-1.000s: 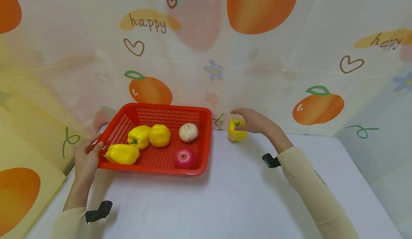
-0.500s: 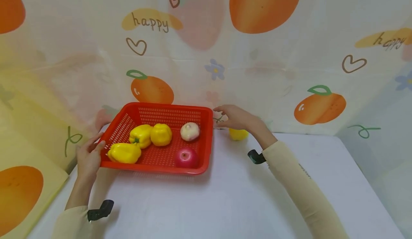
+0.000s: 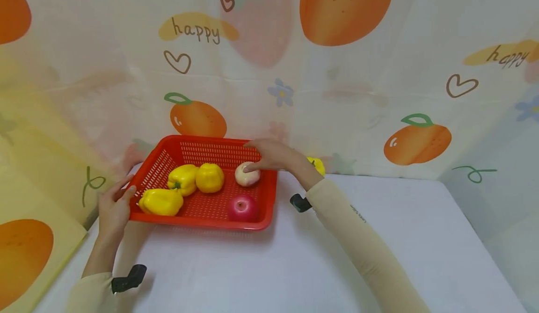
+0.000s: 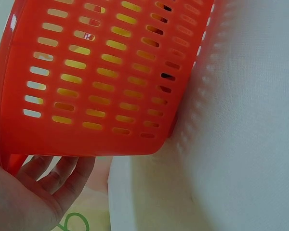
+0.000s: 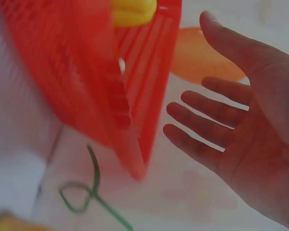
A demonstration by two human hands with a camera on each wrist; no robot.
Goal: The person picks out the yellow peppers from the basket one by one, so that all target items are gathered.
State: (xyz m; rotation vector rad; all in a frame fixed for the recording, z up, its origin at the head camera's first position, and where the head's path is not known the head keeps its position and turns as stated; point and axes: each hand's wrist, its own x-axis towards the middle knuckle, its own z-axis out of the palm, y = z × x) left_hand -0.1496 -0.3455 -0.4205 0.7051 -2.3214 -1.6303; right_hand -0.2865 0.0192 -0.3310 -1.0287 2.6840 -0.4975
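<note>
In the head view my left hand (image 3: 113, 210) grips the left end of a red plastic basket (image 3: 202, 223) by its rim. The left wrist view shows the fingers (image 4: 62, 180) bent beneath the basket's perforated wall (image 4: 101, 91). My right hand (image 3: 271, 155) is above the basket's right end, its thumb overlapping a white garlic bulb (image 3: 247, 177) there. Straight, spread fingers (image 5: 197, 120) and a bare palm show in the right wrist view. Yellow bell peppers (image 3: 161, 202) and a dark pink apple (image 3: 243, 207) lie in the basket.
Another yellow bell pepper (image 3: 317, 165) stands on the white table (image 3: 252, 275), right of the basket and partly hidden by the right forearm. A fruit-printed cloth (image 3: 337, 93) hangs right behind the table. Each wrist carries a small black camera (image 3: 130, 278).
My right hand has moved left from the bell pepper on the table, past the basket's right rim, to above the garlic. The left hand keeps its grip on the basket, which stays in place.
</note>
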